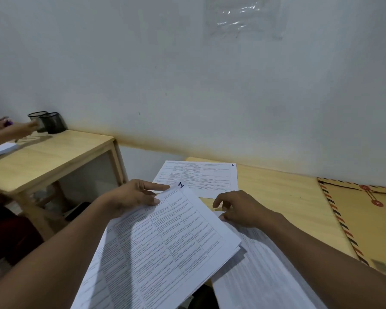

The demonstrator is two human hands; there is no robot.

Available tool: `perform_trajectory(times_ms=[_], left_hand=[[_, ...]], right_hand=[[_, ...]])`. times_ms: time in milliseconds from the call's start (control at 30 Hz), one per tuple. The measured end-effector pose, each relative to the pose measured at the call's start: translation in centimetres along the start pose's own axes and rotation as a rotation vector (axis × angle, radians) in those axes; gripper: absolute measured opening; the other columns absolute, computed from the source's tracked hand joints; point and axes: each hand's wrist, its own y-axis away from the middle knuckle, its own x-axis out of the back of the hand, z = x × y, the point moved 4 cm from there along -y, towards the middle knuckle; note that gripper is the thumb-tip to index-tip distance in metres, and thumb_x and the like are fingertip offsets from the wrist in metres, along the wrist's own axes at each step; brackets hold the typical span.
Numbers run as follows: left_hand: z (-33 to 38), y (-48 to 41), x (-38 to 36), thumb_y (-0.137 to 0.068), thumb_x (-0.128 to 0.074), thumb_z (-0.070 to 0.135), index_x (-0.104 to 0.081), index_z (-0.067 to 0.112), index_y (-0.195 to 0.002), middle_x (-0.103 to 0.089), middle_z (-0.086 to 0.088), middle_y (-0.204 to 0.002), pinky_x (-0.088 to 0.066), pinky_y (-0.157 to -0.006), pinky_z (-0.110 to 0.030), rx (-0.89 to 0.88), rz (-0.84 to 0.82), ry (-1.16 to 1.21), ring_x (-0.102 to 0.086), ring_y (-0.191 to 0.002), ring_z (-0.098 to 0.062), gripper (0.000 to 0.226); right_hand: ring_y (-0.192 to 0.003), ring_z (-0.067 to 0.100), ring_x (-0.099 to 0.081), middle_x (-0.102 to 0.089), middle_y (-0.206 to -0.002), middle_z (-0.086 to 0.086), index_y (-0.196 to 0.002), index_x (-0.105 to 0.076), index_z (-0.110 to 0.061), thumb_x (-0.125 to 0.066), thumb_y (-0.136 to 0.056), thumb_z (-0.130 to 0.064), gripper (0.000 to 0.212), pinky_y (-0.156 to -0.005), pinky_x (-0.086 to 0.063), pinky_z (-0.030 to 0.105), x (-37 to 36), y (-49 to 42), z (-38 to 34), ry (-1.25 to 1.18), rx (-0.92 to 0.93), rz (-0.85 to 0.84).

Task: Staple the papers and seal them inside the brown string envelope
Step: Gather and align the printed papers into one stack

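Two bare hands over pale wooden desk (276, 192), left hand (132, 195) fingers pinching stack of white printed papers (165, 241), right hand (243, 208) fingers spread, pressing lower white sheet (261, 275), brown string envelope (363, 219) lying far right.

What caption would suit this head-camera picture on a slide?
Left hand lifts a printed stack, right hand rests on loose sheets, brown string envelope waiting nearby.

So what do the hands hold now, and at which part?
The left hand holds the stack of printed papers by its top left corner. The right hand holds nothing; its fingertips rest on a lower sheet.
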Motion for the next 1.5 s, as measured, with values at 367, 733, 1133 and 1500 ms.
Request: perform_trajectory(times_ms=[367, 733, 1133, 1500], left_hand=[[2.2, -1.7, -3.2, -0.09, -0.068, -0.006, -0.071, 0.02, -0.129, -0.077, -0.016, -0.112, -0.054, -0.101, -0.046, -0.118, 0.045, 0.059, -0.07, -0.11, -0.038, 0.047], [4.9, -3.6, -7.5, -0.096, -0.064, 0.001, -0.067, 0.029, -0.133, -0.079, -0.002, -0.11, -0.054, -0.102, -0.043, -0.301, 0.162, -0.046, -0.072, -0.108, -0.028, 0.047], [7.3, -4.6, -9.3, -0.095, -0.067, 0.006, -0.071, 0.038, -0.126, -0.078, -0.005, -0.111, -0.054, -0.101, -0.047, -0.397, 0.168, -0.058, -0.072, -0.109, -0.027, 0.045], [7.7, -5.0, -10.0, -0.096, -0.066, 0.005, -0.068, 0.029, -0.132, -0.079, -0.003, -0.108, -0.051, -0.105, -0.052, -0.382, 0.134, -0.047, -0.072, -0.109, -0.028, 0.044]], right_hand=[[-0.061, 0.01, -0.047, -0.055, -0.094, -0.003, -0.115, -0.064, -0.029, -0.06, -0.094, -0.01, 0.029, -0.058, -0.042, 0.019, 5.5, 0.9, 2.5, -0.638, -0.14, 0.46], [-0.072, 0.007, -0.054, -0.06, -0.093, -0.003, -0.097, -0.063, -0.017, -0.062, -0.087, 0.0, 0.019, -0.06, -0.044, 0.014, 7.7, 2.8, 1.8, -0.757, -0.125, 0.542], [-0.07, 0.017, -0.052, -0.06, -0.086, -0.004, -0.084, -0.063, -0.01, -0.068, -0.088, -0.002, 0.01, -0.07, -0.044, 0.028, 9.1, 3.8, 3.3, -0.835, -0.148, 0.598], [-0.072, 0.017, -0.055, -0.068, -0.084, 0.002, -0.076, -0.074, -0.017, -0.06, -0.087, -0.002, 0.024, -0.075, -0.045, 0.031, 10.2, 4.7, 4.3, -0.825, -0.188, 0.529]])
